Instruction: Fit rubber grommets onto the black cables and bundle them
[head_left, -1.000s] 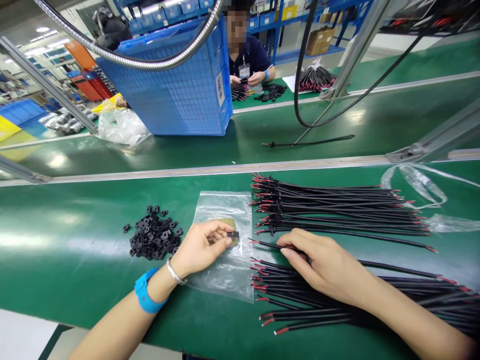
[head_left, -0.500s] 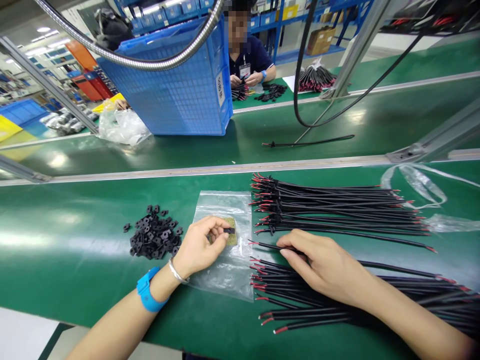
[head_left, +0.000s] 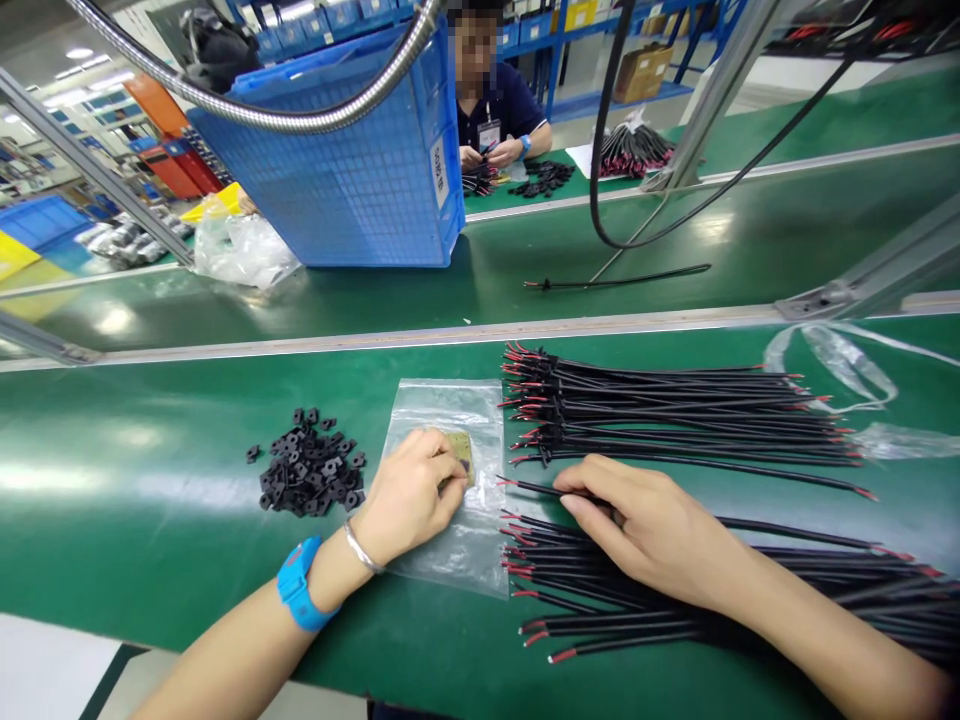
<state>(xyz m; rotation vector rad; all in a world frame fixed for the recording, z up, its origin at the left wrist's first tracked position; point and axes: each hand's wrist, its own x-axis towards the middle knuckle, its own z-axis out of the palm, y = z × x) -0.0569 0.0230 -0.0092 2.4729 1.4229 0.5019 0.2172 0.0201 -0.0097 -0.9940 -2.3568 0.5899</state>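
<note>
My left hand [head_left: 416, 490], fingers curled and pinched, rests at a small yellowish block [head_left: 460, 443] on a clear plastic bag [head_left: 465, 555]. A small black plastic part shows only as a dark bit by its fingertips; the rest is hidden. My right hand [head_left: 637, 520] is closed on a black cable [head_left: 532, 489], whose stripped end with red wire points left toward the bag. Left of my left hand lies a pile of small black plastic parts with holes [head_left: 311, 470].
Cables fitted with black parts [head_left: 675, 410] lie beyond my right hand; more cables [head_left: 600, 590] lie nearer me. A blue crate [head_left: 360, 170] stands across the metal rail. Opposite, a person [head_left: 499, 120] handles cables. A flexible metal hose [head_left: 300, 122] and black cord [head_left: 600, 150] hang overhead.
My left hand has turned over the yellowish block, its fingers and thumb drawn lower, so the black part is now mostly hidden. My right hand keeps its hold on the cable.
</note>
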